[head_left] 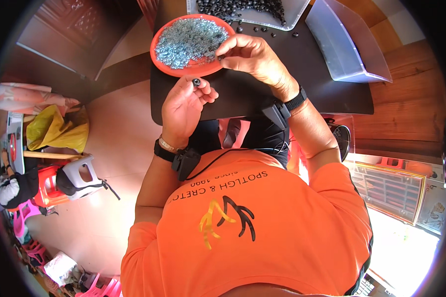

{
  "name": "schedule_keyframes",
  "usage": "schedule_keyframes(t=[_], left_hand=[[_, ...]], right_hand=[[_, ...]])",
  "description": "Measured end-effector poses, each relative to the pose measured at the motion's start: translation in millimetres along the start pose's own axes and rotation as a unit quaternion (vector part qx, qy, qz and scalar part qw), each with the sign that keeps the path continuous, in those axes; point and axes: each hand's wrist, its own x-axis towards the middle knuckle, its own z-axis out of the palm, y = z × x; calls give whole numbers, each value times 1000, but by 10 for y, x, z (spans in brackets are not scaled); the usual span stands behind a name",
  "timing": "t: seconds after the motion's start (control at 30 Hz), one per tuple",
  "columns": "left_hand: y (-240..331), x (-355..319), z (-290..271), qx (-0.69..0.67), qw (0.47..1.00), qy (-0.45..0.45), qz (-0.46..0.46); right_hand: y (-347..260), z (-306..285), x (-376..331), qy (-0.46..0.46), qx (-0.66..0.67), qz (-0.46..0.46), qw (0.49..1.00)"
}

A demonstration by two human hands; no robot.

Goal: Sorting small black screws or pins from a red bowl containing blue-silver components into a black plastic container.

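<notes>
My left hand (182, 106) is raised at the near edge of the dark table, palm turned up. Between its thumb and index finger sits a small black cap-like piece (196, 82) with a pale ring at its end. My right hand (255, 59) hovers by the right rim of a red plate (158, 62), its thumb and index finger pinching a tiny dark piece (221, 58), too small to name. Heaped on the plate are many small clear bluish pieces (188, 42). The two hands are apart.
Beyond the plate, a clear bin (297, 15) holds many small black round parts (233, 7); a few lie loose on the table (302, 74). A second translucent bin (344, 49) stands at the right. Off to the left, another person (27, 185) is beside stools (79, 175).
</notes>
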Motion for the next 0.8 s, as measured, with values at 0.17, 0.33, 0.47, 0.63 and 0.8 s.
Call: schedule_keyframes(t=[0.17, 0.33, 0.47, 0.63, 0.8], left_hand=[[5, -8, 37, -2, 1000, 1, -1], [9, -17, 48, -3, 1000, -1, 9], [16, -16, 51, 4, 1000, 8, 3], [17, -23, 38, 14, 1000, 6, 3], [12, -14, 37, 18, 1000, 2, 2]], right_hand=[[115, 127, -8, -18, 30, 0, 999], [144, 151, -13, -36, 14, -22, 999], [158, 140, 0, -32, 23, -6, 999], [135, 126, -7, -60, 25, 14, 998], [155, 94, -11, -68, 73, 25, 995]])
